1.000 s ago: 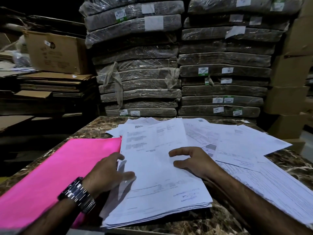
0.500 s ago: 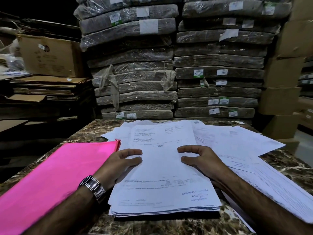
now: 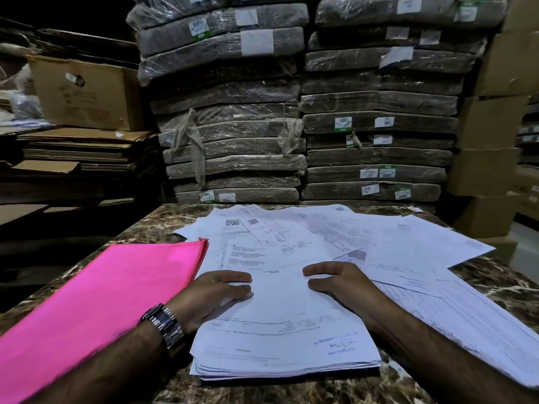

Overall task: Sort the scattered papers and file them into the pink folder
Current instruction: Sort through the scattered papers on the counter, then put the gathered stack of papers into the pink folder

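So the fingers [image 3: 233, 277] of the left hand [image 3: 215, 293] were lying pretty much flat on the top sheet of the paper stack [image 3: 285, 330], near its left edge, just resting there and not gripping anything. The right hand [image 3: 341, 282] was the same deal on the stack's right side, fingers loosely spread and only slightly bent, pressing on the sheet. There was a metal wristwatch [image 3: 163, 325] on the left wrist.

The pink folder [image 3: 102, 301] lay closed just left of the stack, its far corner touching the papers. Behind and to the right of the stack was a mess of loose sheets [image 3: 408, 246] fanned out and overlapping, some tucked under the stack. All of it sat on a brown marbled counter [image 3: 495, 284].

Well behind the stack were two tall piles of shrink-wrapped bundles [image 3: 233, 112] with white labels. Off to the back left of the stack sat a cardboard box [image 3: 84, 91] on top of flattened cardboard [image 3: 87, 150].
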Demonstrator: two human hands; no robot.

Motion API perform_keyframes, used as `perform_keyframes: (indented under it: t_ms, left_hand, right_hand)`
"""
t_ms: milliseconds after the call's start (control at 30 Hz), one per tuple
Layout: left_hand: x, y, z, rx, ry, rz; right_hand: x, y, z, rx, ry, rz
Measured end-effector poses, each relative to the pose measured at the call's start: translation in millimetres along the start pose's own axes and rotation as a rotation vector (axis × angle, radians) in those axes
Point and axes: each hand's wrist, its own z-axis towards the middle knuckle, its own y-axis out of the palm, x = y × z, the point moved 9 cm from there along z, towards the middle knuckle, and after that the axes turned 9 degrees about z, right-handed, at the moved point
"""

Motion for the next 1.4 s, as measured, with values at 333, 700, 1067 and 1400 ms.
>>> perform_keyframes:
  t_ms: [333, 700, 1067, 1400]
  left_hand:
    - [-1.4, 1.9, -1.0, -0.040, -0.008, -0.010]
    - [8.4, -1.0, -11.5, -0.026, 0.005, 0.271]
    - [33.4, -22.8, -3.3, 0.003, 0.200, 0.437]
    - [28.4, -61.4, 26.0, 0.141, 0.106, 0.450]
  right_hand:
    - [4.0, -1.5, 2.3, 0.013, 0.041, 0.085]
    - [7.8, 13.6, -0.3, -0.105, 0.150, 0.263]
    - [-18.8, 17.9, 11.3, -0.130, 0.061, 0.007]
    - [-21.7, 29.0, 34.5, -0.095, 0.021, -0.038]
